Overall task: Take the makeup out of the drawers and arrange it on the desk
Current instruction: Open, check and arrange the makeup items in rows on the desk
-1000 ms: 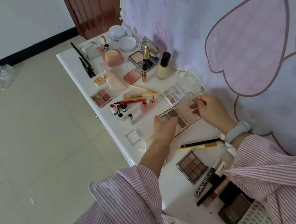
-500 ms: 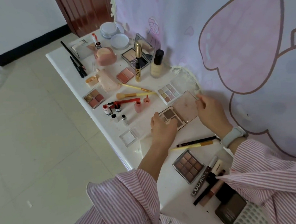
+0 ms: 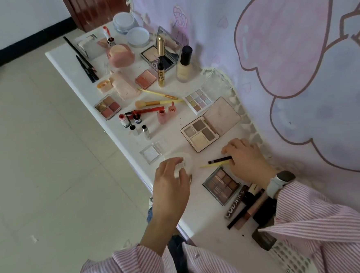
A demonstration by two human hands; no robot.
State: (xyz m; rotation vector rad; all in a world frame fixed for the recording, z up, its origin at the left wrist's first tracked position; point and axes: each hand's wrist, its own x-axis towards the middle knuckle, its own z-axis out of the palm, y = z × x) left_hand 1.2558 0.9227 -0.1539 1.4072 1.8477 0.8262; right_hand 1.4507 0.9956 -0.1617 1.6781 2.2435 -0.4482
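Observation:
On the white desk (image 3: 203, 211) lies an opened four-shade palette (image 3: 200, 134), with no hand on it. My left hand (image 3: 170, 184) is at the desk's front edge, its fingers curled round a round white, see-through container (image 3: 186, 162). My right hand (image 3: 248, 160) is just right of it, fingers curled down over the ends of a dark pencil (image 3: 219, 160) and a yellow brush (image 3: 212, 165), both lying on the desk. A brown eyeshadow palette (image 3: 221, 182) sits below that hand.
Several more items cover the desk: a pastel palette (image 3: 198, 101), a foundation bottle (image 3: 184, 64), pink blush (image 3: 145, 79), small tubes (image 3: 131, 122), brushes, black pencils (image 3: 84, 57), round jars (image 3: 124, 22). Dark tubes (image 3: 246, 206) lie under my right sleeve. A printed curtain (image 3: 275, 55) hangs on the right.
Both hands left the four-shade palette and moved toward me. The left now grips the round container. The right came down onto the pencil and brush.

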